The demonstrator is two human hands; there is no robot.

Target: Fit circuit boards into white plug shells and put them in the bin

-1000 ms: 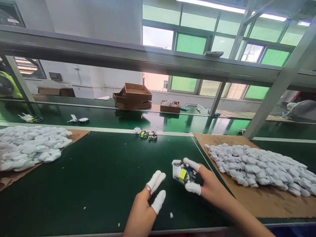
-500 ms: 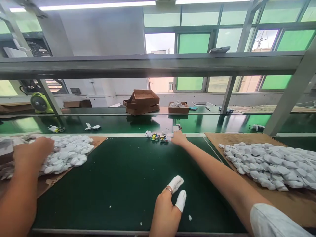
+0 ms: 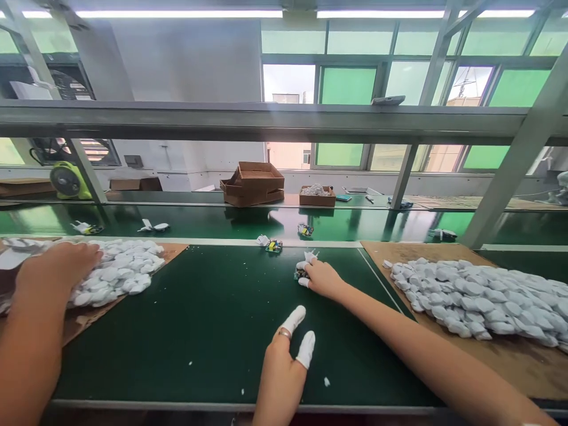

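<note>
My left hand, with white finger cots on thumb and forefinger, hovers over the front of the dark green work surface. Its thumb and forefinger are apart, with nothing between them. My right hand reaches out to the back of this surface, its cotted fingers closed on a small circuit board partly hidden beneath them. To its left, another circuit board with yellow parts lies at the back edge, touching or close beside a white piece. One more board lies on the green belt behind.
A co-worker's hand rests over a pile of white plastic pieces at left. Another white pile lies on cardboard at right. A metal crossbar spans above the belt. Cardboard boxes stand behind.
My right hand has come back from the belt's edge towards me, bringing one circuit board with it. Things on the belt have shifted left. My left hand stays apart-fingered, slightly further left in view.
</note>
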